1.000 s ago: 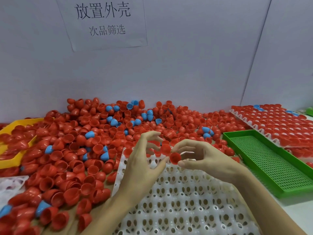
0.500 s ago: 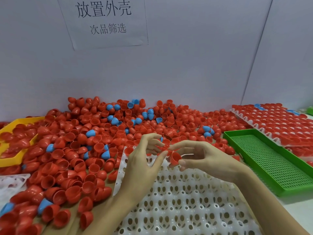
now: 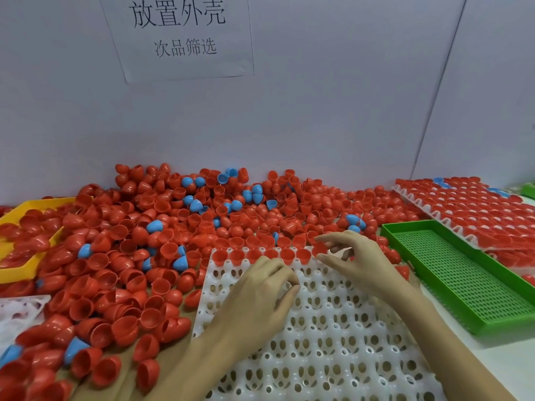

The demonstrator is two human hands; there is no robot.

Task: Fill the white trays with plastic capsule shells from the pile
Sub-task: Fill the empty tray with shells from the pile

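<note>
A white tray [image 3: 333, 342] with rows of holed cups lies in front of me. Its far row holds several red shells [image 3: 260, 254], open side up. Behind and left of it spreads a big pile of red capsule shells [image 3: 173, 227] with a few blue ones mixed in. My right hand [image 3: 359, 259] pinches one red shell [image 3: 320, 248] between thumb and forefinger at the right end of that far row. My left hand [image 3: 260, 293] rests on the tray just below the filled row, its fingers loosely curled with nothing visible in them.
A green perforated tray [image 3: 463, 270] lies to the right. Beyond it sit stacked white trays full of red shells [image 3: 477, 209]. A yellow tray [image 3: 17, 270] holding shells is at the far left, with part of another white tray [image 3: 17, 314] below it. A wall with a paper sign [image 3: 179, 33] closes the back.
Both hands came down from mid-air to the tray. My right hand carried its red shell to the right end of the far row. My left hand dropped onto the tray and curled.
</note>
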